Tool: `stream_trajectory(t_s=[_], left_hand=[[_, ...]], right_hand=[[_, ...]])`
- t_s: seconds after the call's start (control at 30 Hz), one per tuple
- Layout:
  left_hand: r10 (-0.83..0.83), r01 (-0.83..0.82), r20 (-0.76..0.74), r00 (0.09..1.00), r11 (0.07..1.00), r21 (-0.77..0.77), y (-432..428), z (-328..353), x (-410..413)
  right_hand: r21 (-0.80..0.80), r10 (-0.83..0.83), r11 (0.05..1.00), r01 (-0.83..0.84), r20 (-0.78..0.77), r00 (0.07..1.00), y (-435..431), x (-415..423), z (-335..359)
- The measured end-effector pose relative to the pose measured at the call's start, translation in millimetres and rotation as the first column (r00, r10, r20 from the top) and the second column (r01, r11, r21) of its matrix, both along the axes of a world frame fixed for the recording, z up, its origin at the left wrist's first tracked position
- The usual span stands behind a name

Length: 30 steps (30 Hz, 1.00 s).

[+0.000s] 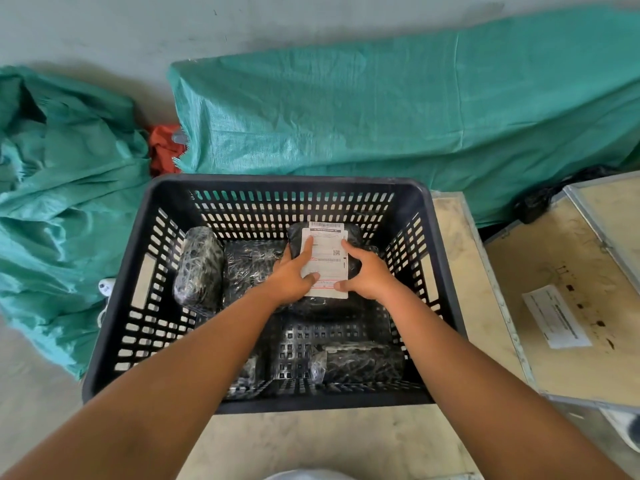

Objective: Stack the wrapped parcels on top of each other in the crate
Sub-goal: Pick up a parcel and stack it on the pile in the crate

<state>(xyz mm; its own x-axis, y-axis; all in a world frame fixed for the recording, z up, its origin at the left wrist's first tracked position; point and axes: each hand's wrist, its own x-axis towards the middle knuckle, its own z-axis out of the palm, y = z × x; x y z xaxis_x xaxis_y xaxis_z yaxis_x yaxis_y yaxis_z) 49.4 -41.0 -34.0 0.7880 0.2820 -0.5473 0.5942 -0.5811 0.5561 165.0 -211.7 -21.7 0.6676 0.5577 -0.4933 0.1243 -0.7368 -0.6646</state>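
Left hand [292, 277] and right hand [367, 275] seemingly grip the labelled parcel [329, 252] inside the crate [287, 180].

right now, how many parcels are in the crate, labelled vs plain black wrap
labelled parcel: 1
plain wrapped parcels: 3
total: 4 clearly seen; a possible fifth by the near wall is half hidden
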Motion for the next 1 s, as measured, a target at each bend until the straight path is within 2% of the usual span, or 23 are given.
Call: stream_trajectory(t_s=[0.17,0.33,0.4,0.5,0.6,0.7,0.8,0.9,1.0], left_hand=[[0.035,-0.032,0.053,0.998,0.998,-0.045,0,6,-1],[0.080,-0.084,0.154,0.985,0.996,0.022,-9,36,-7],[0.033,-0.043,0.253,0.967,0.999,0.031,-13,54,-16],[-0.125,0.131,0.322,0.938,0.991,0.004,-22,78,-38],[-0.298,0.329,0.277,0.913,0.942,-0.072,-34,92,-66],[-0.460,0.487,0.215,0.862,0.868,-0.095,-46,94,-84],[-0.589,0.596,0.091,0.803,0.795,-0.118,-55,89,-91],[-0.675,0.676,0.039,0.737,0.732,-0.086,-61,82,-91],[-0.700,0.700,0.031,0.714,0.713,-0.029,-62,76,-88]], right_hand=[[-0.011,0.014,1.000,-0.014,0.003,1.000,0,-5,10],[0.104,0.007,0.994,-0.013,0.058,0.998,-15,-11,51],[0.142,0.002,0.990,-0.012,0.073,0.997,-30,-17,73],[0.138,0.027,0.990,-0.033,0.045,0.999,-61,-30,99],[0.070,0.103,0.992,-0.101,-0.036,0.994,-90,-50,111],[-0.098,0.242,0.965,-0.245,-0.039,0.969,-104,-69,110],[-0.233,0.329,0.917,-0.325,-0.022,0.944,-106,-81,104],[-0.241,0.322,0.919,-0.312,0.003,0.947,-105,-84,97],[-0.214,0.304,0.931,-0.294,0.011,0.953,-105,-86,94]])
